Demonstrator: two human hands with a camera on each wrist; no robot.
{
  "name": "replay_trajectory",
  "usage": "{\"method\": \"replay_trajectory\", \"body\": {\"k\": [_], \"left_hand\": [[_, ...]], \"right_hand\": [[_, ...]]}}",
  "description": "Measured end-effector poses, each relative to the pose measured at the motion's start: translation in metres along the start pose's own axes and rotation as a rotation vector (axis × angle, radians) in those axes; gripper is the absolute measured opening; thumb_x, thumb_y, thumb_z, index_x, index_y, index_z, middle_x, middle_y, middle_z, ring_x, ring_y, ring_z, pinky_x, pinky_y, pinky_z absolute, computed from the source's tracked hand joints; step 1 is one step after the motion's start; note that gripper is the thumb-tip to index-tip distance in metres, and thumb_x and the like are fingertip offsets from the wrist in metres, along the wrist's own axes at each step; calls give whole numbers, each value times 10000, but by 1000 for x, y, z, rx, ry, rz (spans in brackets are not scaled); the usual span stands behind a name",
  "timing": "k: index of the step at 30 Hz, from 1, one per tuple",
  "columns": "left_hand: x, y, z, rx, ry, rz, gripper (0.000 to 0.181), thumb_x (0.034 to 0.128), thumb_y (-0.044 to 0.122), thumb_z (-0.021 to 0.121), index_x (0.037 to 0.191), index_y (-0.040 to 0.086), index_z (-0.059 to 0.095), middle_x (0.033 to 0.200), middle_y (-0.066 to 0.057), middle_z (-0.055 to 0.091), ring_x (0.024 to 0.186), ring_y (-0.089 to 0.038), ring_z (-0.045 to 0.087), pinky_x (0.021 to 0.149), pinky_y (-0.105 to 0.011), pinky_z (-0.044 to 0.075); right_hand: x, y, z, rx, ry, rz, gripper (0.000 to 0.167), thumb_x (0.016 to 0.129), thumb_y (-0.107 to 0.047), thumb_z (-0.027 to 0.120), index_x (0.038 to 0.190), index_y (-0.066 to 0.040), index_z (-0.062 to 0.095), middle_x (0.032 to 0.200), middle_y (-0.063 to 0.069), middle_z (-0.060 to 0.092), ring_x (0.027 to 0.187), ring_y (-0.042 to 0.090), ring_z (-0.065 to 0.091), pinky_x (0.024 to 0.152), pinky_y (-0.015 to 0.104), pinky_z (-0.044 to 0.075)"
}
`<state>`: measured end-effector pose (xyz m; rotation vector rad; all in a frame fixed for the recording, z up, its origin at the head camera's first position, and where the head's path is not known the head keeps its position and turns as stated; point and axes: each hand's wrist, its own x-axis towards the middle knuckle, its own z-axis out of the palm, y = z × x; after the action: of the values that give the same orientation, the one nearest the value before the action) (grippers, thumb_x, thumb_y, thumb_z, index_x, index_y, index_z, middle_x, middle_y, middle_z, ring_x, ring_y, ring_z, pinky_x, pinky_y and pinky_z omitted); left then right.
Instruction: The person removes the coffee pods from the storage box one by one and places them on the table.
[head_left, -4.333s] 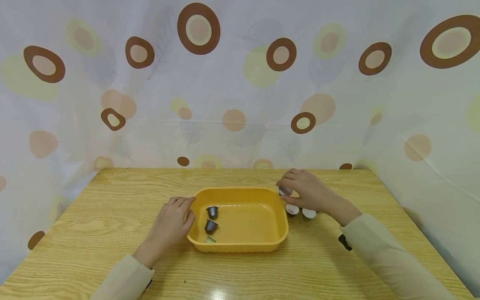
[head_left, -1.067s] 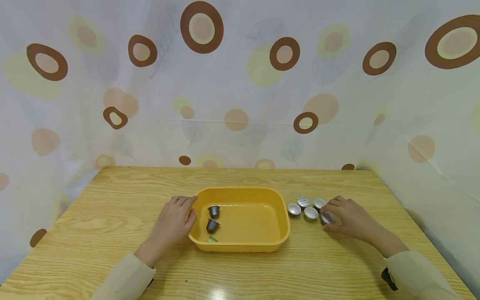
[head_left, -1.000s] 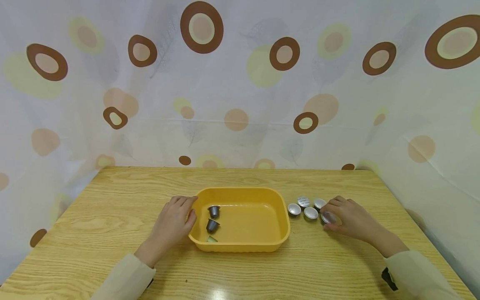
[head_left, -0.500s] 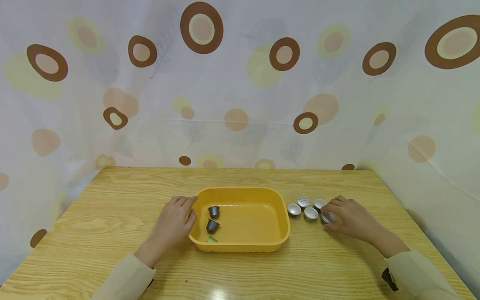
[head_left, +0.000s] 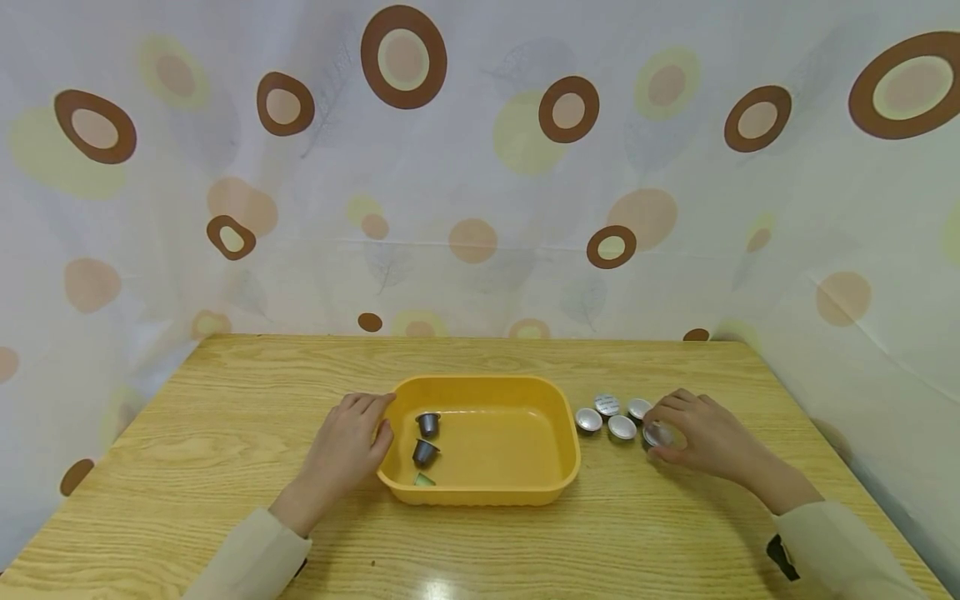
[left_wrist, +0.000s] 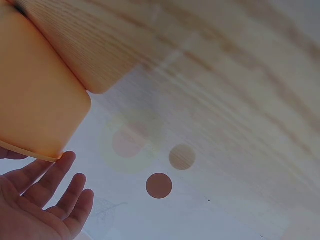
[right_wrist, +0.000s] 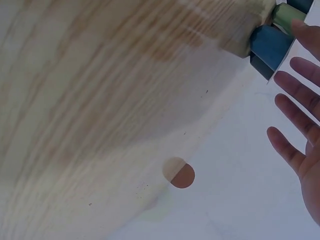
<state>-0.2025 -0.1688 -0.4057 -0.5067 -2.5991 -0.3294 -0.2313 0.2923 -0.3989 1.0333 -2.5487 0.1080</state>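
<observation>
— What is found at the far left?

— The left hand (head_left: 341,446) is laid against the left rim of the yellow tray (head_left: 480,497), its fingers loosely extended and somewhat apart. The tray is presumably being steadied; how firmly it is pressed cannot be told.

— And inside the tray?

— Its left side is occupied by an upper dark capsule (head_left: 428,424), a lower dark capsule (head_left: 425,452) and a green capsule (head_left: 423,480), the last partly hidden by the near wall.

— What is seen beyond the right wall?

— A small cluster is set on the bench (head_left: 247,433), pale lids upward: the tray-side capsule (head_left: 588,420), just beside the wall, then the lettered capsule (head_left: 607,405), the front capsule (head_left: 622,428) and the back capsule (head_left: 640,408).

— And at the right end?

— The rightmost capsule (head_left: 660,436) is pinched between thumb and fingers by the right hand (head_left: 705,437), low by its neighbours.

— Which step is in hand, then?

— The handling of one capsule at the cluster's edge, by the look of it; whether it is being placed or picked up cannot be told.

— What is called for next?

— For a release, the fingers should be spread without the neighbours being knocked; for a lift, the pinch should be kept and the capsule raised straight.
</observation>
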Motion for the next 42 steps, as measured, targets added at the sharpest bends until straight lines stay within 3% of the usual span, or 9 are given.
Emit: {"method": "replay_trajectory", "body": {"k": [7, 15, 28, 42], "left_hand": [[0, 0, -1, -1, 2, 4, 340, 842, 140, 582, 1168, 48, 604, 1070, -68, 657, 1010, -259, 571, 872, -415, 480], [0, 0, -1, 0, -10, -3, 341, 845, 143, 579, 1173, 50, 601, 1075, -69, 655, 1018, -262, 568, 882, -419, 476], [0, -1, 0, 3, -2, -4, 342, 846, 151, 575, 1173, 54, 602, 1072, -65, 656, 1016, -261, 570, 865, -419, 482], [0, -1, 1, 1, -12, -13, 345, 844, 157, 580, 1174, 58, 602, 1077, -63, 655, 1016, -260, 565, 865, -425, 480]], "right_hand": [[5, 0, -1, -3, 8, 10, 347, 649, -283, 795, 939, -137, 671, 928, -21, 648, 884, 176, 576, 681, 400, 479], [14, -5, -6, 27, -39, 22, 319, 717, -247, 749, 992, -112, 661, 975, 2, 640, 927, 210, 581, 730, 445, 487], [33, -14, -3, 14, 59, -83, 326, 709, -231, 754, 1002, -126, 658, 973, -18, 631, 918, 172, 577, 729, 406, 488], [61, -35, -4, 22, 55, -131, 314, 758, -285, 713, 1029, -148, 633, 1004, -27, 622, 958, 164, 572, 798, 391, 485]]}}
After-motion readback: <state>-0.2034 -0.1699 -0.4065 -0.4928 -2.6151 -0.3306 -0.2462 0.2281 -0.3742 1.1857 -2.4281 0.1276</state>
